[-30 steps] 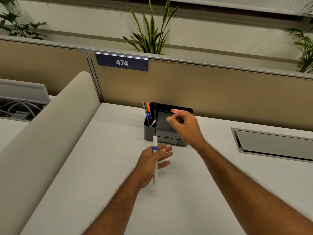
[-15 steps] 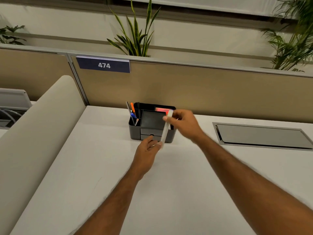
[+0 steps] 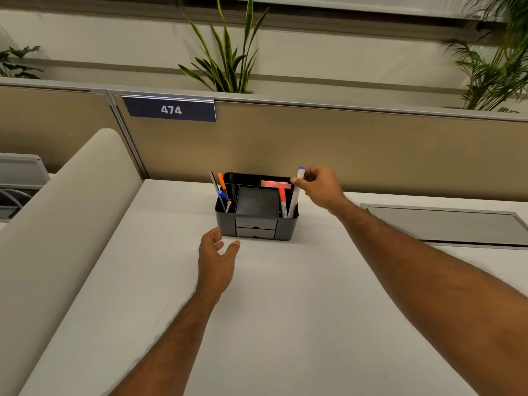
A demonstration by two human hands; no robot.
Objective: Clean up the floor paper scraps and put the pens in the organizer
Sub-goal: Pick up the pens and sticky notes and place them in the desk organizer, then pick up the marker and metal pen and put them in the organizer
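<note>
A black desk organizer (image 3: pixel 255 228) with two small drawers stands on the white desk (image 3: pixel 285 310) near the partition. My right hand (image 3: pixel 320 187) pinches the top of a white marker with a blue cap (image 3: pixel 295 192), whose lower end stands in the organizer's right compartment beside an orange-capped marker (image 3: pixel 282 201). The left compartment holds an orange pen (image 3: pixel 221 182), a blue pen (image 3: pixel 223 195) and a grey one. My left hand (image 3: pixel 217 258) hovers empty with fingers apart just in front of the organizer. No paper scraps are in view.
A tan partition with a "474" sign (image 3: pixel 171 110) rises behind the desk. A curved beige divider (image 3: pixel 57 224) borders the left side. A grey cable hatch (image 3: pixel 445 225) is set into the desk at the right. Plants (image 3: pixel 228 52) stand behind the partition.
The white marker passed from my left hand to my right, which carried it up and into the organizer's right compartment. My left hand let go and drew back, empty.
</note>
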